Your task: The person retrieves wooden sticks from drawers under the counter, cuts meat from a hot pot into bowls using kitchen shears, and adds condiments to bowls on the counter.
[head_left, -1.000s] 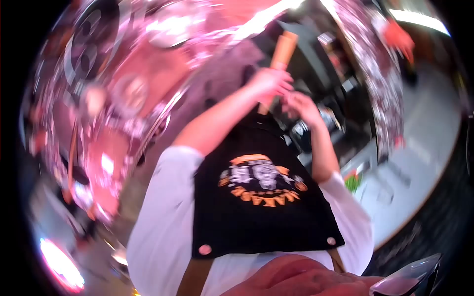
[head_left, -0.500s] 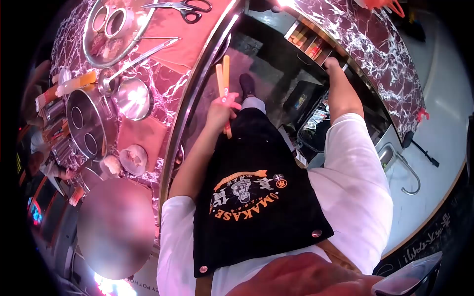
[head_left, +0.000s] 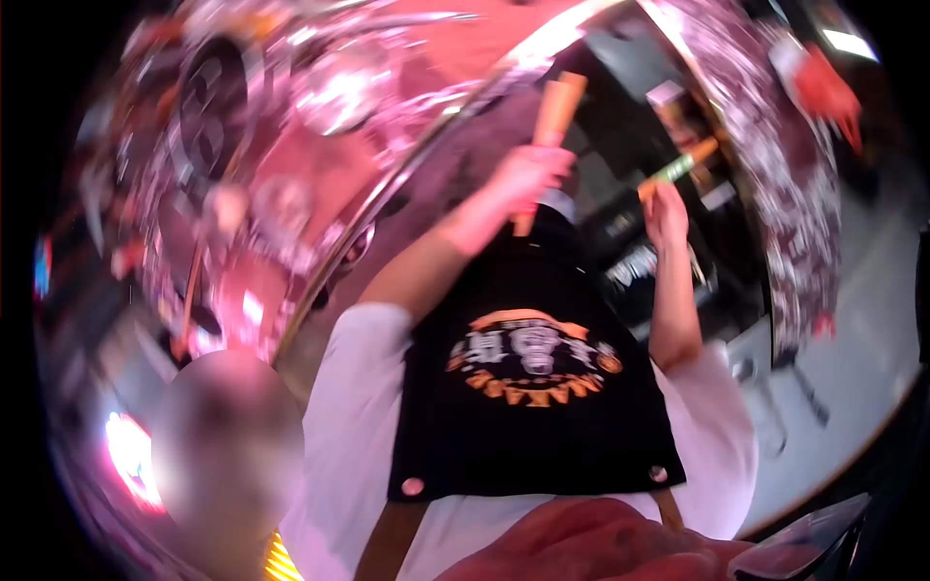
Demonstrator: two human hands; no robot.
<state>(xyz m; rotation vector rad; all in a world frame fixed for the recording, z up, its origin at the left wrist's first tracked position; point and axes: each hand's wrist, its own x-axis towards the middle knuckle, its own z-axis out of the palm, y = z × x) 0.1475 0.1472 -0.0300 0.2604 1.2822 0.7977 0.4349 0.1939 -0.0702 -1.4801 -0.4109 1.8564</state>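
Observation:
My left hand (head_left: 528, 179) is closed round a few flat tan sticks (head_left: 559, 111), raised in front of the black apron (head_left: 533, 436). Their lower ends poke out beneath my fist. My right hand (head_left: 666, 218) grips one slim stick (head_left: 683, 168) with orange ends and a pale green middle, tilted up to the right. That stick is over the dark space under the right counter. Motion blur hides the print on the sticks, and I cannot make out their exact kind.
On my left, a marbled counter bears a shiny metal bowl (head_left: 344, 92), a pot (head_left: 208, 111) and a pink cloth (head_left: 315, 160). Another marbled counter (head_left: 799, 213) runs along my right, with a red bag (head_left: 823, 92) at its far end. A black bag (head_left: 630, 228) lies low between them.
My right hand has come out of the drawer of sticks under the right counter and now holds an orange-and-green stick. My left hand, still gripping its sticks, appears farther right; the view has turned.

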